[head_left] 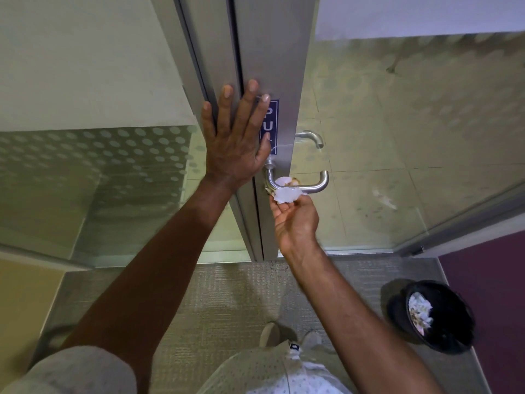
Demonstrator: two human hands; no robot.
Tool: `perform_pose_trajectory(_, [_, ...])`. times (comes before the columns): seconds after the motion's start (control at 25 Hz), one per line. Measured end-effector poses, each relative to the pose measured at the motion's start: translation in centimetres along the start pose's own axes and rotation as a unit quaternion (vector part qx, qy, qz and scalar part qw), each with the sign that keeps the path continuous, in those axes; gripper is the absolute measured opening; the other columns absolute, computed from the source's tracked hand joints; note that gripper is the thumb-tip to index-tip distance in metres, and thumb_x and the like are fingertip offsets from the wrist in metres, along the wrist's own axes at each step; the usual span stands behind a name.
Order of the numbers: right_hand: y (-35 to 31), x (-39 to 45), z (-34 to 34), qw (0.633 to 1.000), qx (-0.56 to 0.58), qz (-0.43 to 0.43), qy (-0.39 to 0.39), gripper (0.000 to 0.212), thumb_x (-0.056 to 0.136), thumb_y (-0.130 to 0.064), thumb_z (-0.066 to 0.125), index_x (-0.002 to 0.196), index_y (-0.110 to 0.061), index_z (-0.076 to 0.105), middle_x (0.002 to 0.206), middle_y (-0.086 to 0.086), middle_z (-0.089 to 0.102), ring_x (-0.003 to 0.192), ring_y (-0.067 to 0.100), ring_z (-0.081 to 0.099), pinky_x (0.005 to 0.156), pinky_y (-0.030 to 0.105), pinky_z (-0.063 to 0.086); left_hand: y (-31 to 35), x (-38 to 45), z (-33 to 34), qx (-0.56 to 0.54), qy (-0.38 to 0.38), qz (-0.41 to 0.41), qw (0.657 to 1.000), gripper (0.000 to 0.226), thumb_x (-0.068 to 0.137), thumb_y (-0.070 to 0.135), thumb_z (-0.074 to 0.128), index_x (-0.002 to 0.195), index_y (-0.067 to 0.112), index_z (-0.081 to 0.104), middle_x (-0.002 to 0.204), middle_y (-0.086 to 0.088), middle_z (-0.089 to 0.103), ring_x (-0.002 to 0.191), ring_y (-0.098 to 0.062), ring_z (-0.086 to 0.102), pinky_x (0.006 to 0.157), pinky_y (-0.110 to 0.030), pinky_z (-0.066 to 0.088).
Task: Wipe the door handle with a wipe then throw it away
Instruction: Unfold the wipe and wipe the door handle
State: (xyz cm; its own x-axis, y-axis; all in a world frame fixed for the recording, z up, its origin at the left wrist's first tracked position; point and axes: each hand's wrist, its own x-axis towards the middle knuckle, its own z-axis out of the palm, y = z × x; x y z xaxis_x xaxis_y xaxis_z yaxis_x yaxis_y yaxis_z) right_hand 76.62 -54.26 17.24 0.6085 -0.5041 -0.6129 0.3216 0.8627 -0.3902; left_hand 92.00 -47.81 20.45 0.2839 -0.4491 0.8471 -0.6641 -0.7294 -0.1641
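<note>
Right hand [295, 220] pinching wipe [287, 194] against handle [309, 184], frame centre; left hand [235, 137] flat, open on door [284, 66]. Wipe looks limp, light: keep bunched.

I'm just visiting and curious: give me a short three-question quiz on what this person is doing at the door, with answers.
1. True or false: the left hand is gripping the door handle.
2. Which hand holds the wipe? A) left B) right C) both
3. Fill in: the black bin stands on the floor to the person's ____.

Key
1. False. It lies flat and open on the door frame, partly over the blue sign.
2. B. The right hand presses the wipe to the handle from below.
3. Right. It already holds crumpled white pieces.
</note>
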Motion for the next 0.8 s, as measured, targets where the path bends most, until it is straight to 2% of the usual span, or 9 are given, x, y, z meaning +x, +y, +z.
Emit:
perform_pose_trajectory(0.08, [0.8,0.0,0.8,1.000,0.005,0.015,-0.013,0.030,0.098,-0.001,0.036,0.105,-0.004,0.065,0.118,0.020,0.064,0.109,0.033,0.062,0.107,0.043,0.051,0.0,0.1,0.0,0.004,-0.004,0.005,1.000,0.071,0.100,0.048,0.055,0.160,0.022,0.027,0.165,-0.006,0.024,0.154,-0.033,0.005,0.127,-0.052,-0.015])
perform_pose_trajectory(0.2, [1.4,-0.1,1.3,0.998,0.012,0.039,-0.054,0.033,0.099,0.000,0.036,0.116,-0.003,0.064,0.125,0.021,0.065,0.113,0.034,0.064,0.100,0.041,0.055,0.0,0.1,-0.1,0.005,-0.001,0.001,1.000,0.071,0.100,0.047,0.055,0.161,0.022,0.027,0.165,-0.005,0.024,0.154,-0.032,0.005,0.127,-0.052,-0.014])
perform_pose_trajectory(0.4, [0.3,0.2,0.0,0.995,-0.039,0.033,-0.082,0.032,0.099,0.004,0.039,0.113,-0.004,0.067,0.113,0.017,0.072,0.098,0.029,0.073,0.080,0.032,0.064,0.1,0.1,-0.4,-0.002,-0.002,0.003,1.000,0.072,0.100,0.045,0.057,0.160,0.022,0.027,0.165,-0.005,0.025,0.154,-0.035,0.009,0.128,-0.051,-0.013])
perform_pose_trajectory(0.48, [-1.2,0.4,-0.9,0.994,-0.079,-0.002,-0.079,0.036,0.097,0.006,0.038,0.113,-0.005,0.068,0.109,0.014,0.073,0.096,0.026,0.072,0.080,0.029,0.062,0.1,0.1,-0.4,0.001,0.000,0.007,1.000,0.071,0.099,0.044,0.058,0.159,0.021,0.029,0.165,-0.006,0.029,0.151,-0.039,0.018,0.128,-0.051,-0.012])
perform_pose_trajectory(0.56, [-2.9,0.9,-1.7,0.992,-0.092,-0.030,-0.075,0.037,0.096,0.008,0.036,0.114,-0.004,0.067,0.108,0.015,0.073,0.094,0.024,0.072,0.087,0.031,0.059,0.2,0.1,-0.6,0.001,0.004,0.008,1.000,0.072,0.097,0.043,0.061,0.158,0.020,0.032,0.163,-0.009,0.039,0.149,-0.040,0.023,0.128,-0.051,-0.009])
perform_pose_trajectory(0.64, [-4.6,1.3,-2.2,0.993,-0.077,-0.046,-0.073,0.034,0.095,0.011,0.038,0.111,-0.002,0.065,0.109,0.018,0.072,0.097,0.029,0.073,0.089,0.033,0.060,0.4,0.2,-0.8,-0.005,0.007,0.004,1.000,0.073,0.095,0.041,0.064,0.158,0.019,0.034,0.161,-0.011,0.045,0.148,-0.041,0.024,0.128,-0.051,-0.009])
perform_pose_trajectory(0.8, [-6.9,2.0,-2.3,0.995,-0.022,-0.019,-0.095,0.032,0.091,0.016,0.029,0.100,-0.002,0.054,0.104,0.022,0.069,0.086,0.037,0.074,0.078,0.034,0.064,0.5,0.3,-1.2,-0.009,0.003,-0.001,1.000,0.075,0.093,0.039,0.067,0.158,0.017,0.036,0.163,-0.012,0.040,0.149,-0.041,0.023,0.128,-0.050,-0.012])
